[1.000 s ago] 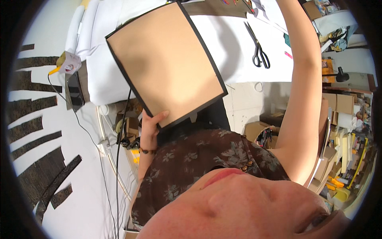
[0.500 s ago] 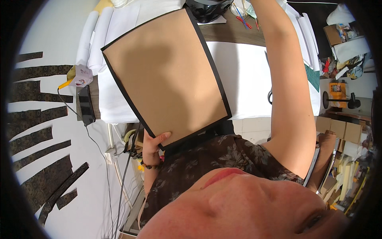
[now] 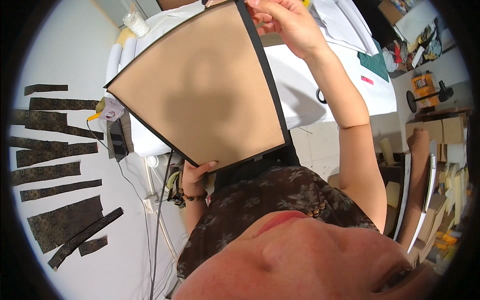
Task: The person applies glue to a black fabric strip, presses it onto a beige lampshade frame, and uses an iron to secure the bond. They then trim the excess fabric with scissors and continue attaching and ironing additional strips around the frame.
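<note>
A large tan board with a black border [image 3: 200,100] is held up in front of me, tilted, its upper corner running out at the top of the picture. At the lower edge my left hand [image 3: 196,175] grips it, thumb lying on the tan face and the other fingers hidden behind. My right hand [image 3: 290,25] is at the upper right corner, thumb and forefinger pinched at the black border and the other fingers curled. Partly cut off by the picture's edge, that pinch looks closed on the border. Soft shadows fall across the board.
Behind the board stands a table covered in white paper [image 3: 350,95], with black scissor handles [image 3: 321,95], a red item [image 3: 367,80] and a green cutting mat [image 3: 374,62]. At left are a phone [image 3: 118,140] and dark patterned strips [image 3: 50,172] on a white surface. Cardboard boxes [image 3: 440,131] stand at right.
My right hand, earlier reaching past the top of the picture, has come back to the board's upper right corner. The board has shifted slightly up and left; my left hand keeps its grip.
</note>
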Tool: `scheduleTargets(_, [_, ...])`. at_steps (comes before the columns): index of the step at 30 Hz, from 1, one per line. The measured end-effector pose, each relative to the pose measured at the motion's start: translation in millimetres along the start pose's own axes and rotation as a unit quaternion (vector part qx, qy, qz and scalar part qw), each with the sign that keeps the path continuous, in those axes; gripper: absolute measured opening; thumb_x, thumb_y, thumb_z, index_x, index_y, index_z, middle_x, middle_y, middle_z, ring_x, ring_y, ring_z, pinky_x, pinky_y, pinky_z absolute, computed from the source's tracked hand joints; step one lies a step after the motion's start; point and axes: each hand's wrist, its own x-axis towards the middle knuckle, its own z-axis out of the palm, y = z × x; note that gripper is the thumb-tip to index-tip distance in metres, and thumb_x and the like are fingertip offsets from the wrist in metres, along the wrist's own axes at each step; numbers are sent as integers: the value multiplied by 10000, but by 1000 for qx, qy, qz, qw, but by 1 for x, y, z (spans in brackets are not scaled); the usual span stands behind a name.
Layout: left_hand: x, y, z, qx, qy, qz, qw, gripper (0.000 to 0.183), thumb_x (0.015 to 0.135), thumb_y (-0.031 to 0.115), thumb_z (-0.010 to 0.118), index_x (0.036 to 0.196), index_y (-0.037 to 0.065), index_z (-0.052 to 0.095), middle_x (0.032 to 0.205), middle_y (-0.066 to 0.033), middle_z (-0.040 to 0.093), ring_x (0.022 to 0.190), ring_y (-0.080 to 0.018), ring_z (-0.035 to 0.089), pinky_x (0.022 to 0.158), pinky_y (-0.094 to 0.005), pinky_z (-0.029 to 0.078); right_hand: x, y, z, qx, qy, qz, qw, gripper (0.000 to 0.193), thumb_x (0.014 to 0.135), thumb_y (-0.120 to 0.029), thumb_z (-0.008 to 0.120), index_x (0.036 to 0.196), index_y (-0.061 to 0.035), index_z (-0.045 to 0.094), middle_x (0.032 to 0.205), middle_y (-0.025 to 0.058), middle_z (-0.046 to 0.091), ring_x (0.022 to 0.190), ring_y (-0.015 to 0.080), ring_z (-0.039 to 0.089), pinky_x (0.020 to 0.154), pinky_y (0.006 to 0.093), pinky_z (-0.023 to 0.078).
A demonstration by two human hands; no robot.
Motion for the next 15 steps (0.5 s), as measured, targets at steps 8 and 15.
scheduleTargets(8, [-23,-17,1,40,-20,4,999,309,801,-124,775,1078,-1,711,1016,-63,742,908,-162,680,801,-289,539,-74,-35,16,-25,80,-82,993,283,971,-295,724,1044,-24,763,826,13,726,717,73,655,640,234,544])
scheduleTargets(15, [-27,-30,1,71,-43,60,995,370,818,-158,741,1156,-19,679,1083,-97,729,986,-196,692,861,-325,562,-119,-50,32,-45,65,-186,979,170,968,-174,708,996,-17,769,886,11,740,798,67,668,730,241,550])
